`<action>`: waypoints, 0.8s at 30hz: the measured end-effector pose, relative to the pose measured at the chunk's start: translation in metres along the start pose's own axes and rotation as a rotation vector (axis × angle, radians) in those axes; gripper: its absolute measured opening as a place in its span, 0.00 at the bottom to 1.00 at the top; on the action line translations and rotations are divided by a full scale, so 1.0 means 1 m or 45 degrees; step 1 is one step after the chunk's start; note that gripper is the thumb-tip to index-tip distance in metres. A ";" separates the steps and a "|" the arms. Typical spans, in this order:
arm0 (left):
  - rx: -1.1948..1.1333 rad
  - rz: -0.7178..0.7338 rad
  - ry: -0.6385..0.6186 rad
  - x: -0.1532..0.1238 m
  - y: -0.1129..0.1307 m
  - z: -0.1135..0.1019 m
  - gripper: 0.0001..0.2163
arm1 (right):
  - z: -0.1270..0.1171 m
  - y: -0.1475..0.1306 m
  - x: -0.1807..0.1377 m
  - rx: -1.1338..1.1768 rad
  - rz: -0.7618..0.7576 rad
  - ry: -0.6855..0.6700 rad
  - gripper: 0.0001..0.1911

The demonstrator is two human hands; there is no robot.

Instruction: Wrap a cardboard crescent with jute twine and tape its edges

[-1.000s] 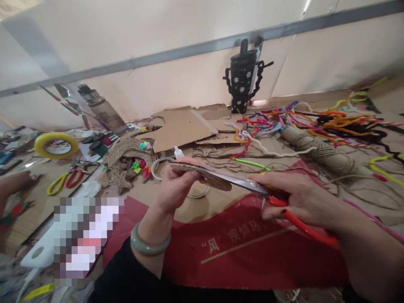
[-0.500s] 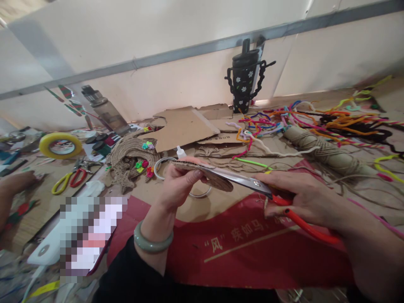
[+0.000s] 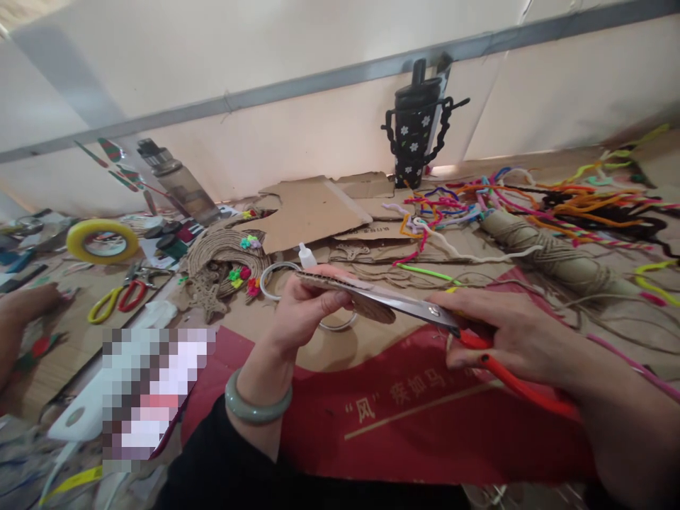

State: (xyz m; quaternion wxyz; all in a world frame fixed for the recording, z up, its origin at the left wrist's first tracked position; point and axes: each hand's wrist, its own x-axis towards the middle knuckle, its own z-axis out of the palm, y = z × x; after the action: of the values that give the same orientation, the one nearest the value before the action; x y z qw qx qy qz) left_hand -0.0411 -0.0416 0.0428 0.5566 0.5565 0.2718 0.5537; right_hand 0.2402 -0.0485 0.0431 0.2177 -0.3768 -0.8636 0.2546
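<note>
My left hand (image 3: 307, 308) pinches a flat cardboard piece covered in twine (image 3: 348, 292), held edge-on above the table. My right hand (image 3: 510, 333) grips red-handled scissors (image 3: 425, 312); their steel blades lie along the top of that piece, tips near my left fingers. A green bangle sits on my left wrist. A small white glue bottle (image 3: 304, 255) and a metal ring (image 3: 276, 276) lie just behind my left hand.
Red printed sheet (image 3: 404, 411) covers the near table. Cardboard scraps (image 3: 313, 209), a twine-wound roll (image 3: 552, 258), coloured pipe cleaners (image 3: 531, 202), a black flowered cup (image 3: 417, 134), yellow tape (image 3: 100, 241), yellow and red scissors (image 3: 117, 301) and a bottle (image 3: 178, 184) lie about. Another person's hand (image 3: 24, 308) is at far left.
The view has shifted slightly; my hands, the scissors and the cardboard piece keep nearly the same pose.
</note>
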 end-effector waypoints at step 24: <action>-0.037 -0.068 -0.144 0.000 0.005 0.003 0.05 | 0.007 0.009 -0.004 -0.041 0.013 0.050 0.31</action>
State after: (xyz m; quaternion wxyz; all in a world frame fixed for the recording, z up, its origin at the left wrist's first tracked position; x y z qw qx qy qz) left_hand -0.0402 -0.0432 0.0485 0.5938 0.5712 0.2466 0.5103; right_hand 0.2436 -0.0486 0.0315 0.2270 -0.3895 -0.8613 0.2344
